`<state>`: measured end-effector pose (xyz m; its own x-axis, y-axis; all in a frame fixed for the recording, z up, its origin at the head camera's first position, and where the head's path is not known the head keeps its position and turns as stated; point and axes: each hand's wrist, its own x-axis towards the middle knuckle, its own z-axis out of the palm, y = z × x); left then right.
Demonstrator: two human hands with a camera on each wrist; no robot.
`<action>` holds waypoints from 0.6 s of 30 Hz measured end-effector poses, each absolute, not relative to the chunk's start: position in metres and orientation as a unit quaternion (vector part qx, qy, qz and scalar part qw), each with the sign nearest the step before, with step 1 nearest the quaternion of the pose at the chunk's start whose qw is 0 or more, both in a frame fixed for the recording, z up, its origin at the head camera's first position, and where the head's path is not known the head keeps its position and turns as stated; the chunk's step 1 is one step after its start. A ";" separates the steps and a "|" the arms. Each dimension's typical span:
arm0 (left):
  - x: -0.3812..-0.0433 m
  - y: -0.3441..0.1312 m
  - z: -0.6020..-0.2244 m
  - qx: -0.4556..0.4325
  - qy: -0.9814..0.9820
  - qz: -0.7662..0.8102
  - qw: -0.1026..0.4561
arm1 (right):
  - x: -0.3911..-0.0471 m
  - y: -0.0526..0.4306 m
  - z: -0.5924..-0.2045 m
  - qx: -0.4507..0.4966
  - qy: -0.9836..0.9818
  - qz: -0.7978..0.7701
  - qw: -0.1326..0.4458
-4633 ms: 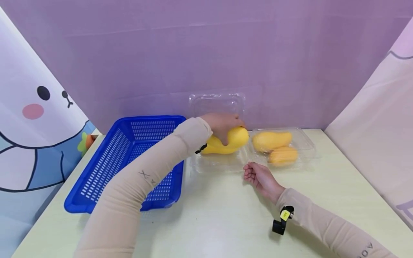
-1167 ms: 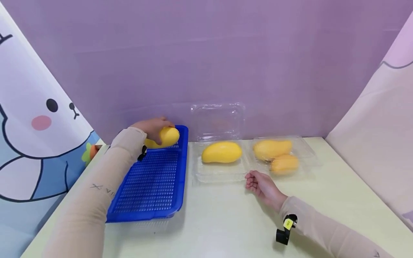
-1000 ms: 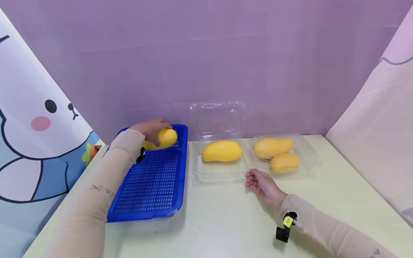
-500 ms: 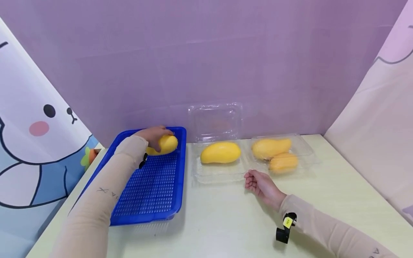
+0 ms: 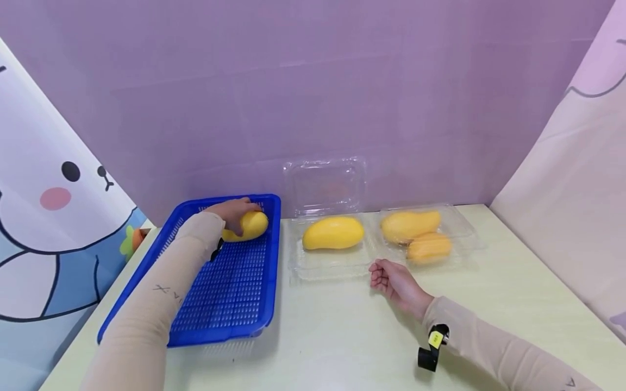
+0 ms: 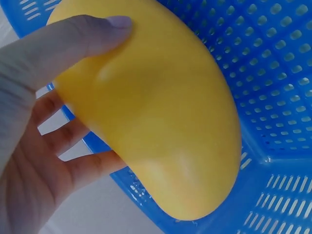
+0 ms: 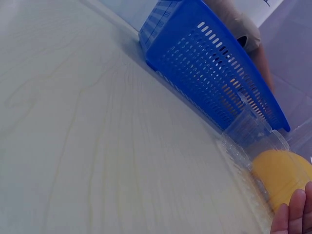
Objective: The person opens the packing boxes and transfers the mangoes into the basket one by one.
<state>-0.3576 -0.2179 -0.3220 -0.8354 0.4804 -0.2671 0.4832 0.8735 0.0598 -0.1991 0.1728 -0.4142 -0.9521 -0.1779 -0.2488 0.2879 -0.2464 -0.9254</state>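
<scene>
My left hand [image 5: 233, 213] grips a yellow mango [image 5: 251, 227] inside the back part of the blue basket [image 5: 276, 260]. In the left wrist view the thumb lies across the top of the mango [image 6: 161, 112], with the other fingers round its far side. Whether it touches the basket floor cannot be told. A second mango [image 5: 333, 233] lies in an open clear plastic box [image 5: 330, 266], its lid raised against the purple backdrop. My right hand [image 5: 401, 285] rests on the table by that box's front right corner, fingers loosely curled and holding nothing.
A shut clear box [image 5: 462, 225] on the right contains two yellow-orange fruits [image 5: 411, 225]. A purple cloth [image 5: 313, 81] stands behind the table [image 5: 332, 336], and printed cloths hang at both sides.
Some seconds ago my left hand was on a mango at the open box; now it holds one in the basket. Over the last second hand and mango have sunk lower there. My right hand stays put.
</scene>
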 end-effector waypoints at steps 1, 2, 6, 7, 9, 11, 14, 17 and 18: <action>-0.358 -0.218 -0.323 0.249 0.958 -0.004 0.141 | -0.199 0.172 -0.414 0.046 0.596 -0.787 0.148; -0.359 -0.218 -0.323 0.246 0.958 -0.004 0.144 | -0.199 0.172 -0.414 0.046 0.597 -0.787 0.148; -0.360 -0.217 -0.326 0.253 0.956 -0.009 0.150 | -0.199 0.170 -0.414 0.049 0.596 -0.788 0.146; -0.359 -0.217 -0.327 0.254 0.955 -0.009 0.152 | -0.199 0.170 -0.414 0.052 0.596 -0.788 0.146; -0.359 -0.216 -0.329 0.255 0.955 -0.011 0.154 | -0.198 0.169 -0.415 0.055 0.595 -0.789 0.144; -0.359 -0.217 -0.330 0.251 0.955 -0.012 0.155 | -0.198 0.169 -0.415 0.056 0.594 -0.789 0.144; -0.358 -0.218 -0.330 0.243 0.957 -0.010 0.157 | -0.198 0.169 -0.416 0.054 0.593 -0.790 0.144; -0.355 -0.218 -0.328 0.241 0.957 -0.005 0.159 | -0.198 0.170 -0.416 0.053 0.592 -0.791 0.144; -0.355 -0.217 -0.327 0.241 0.957 -0.004 0.160 | -0.198 0.170 -0.416 0.053 0.592 -0.791 0.143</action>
<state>-0.3546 -0.2175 -0.3273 -0.8326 0.4597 -0.3090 0.4621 0.8841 0.0702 -0.1978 0.1697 -0.4160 -0.9531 -0.1639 -0.2543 0.2903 -0.2584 -0.9214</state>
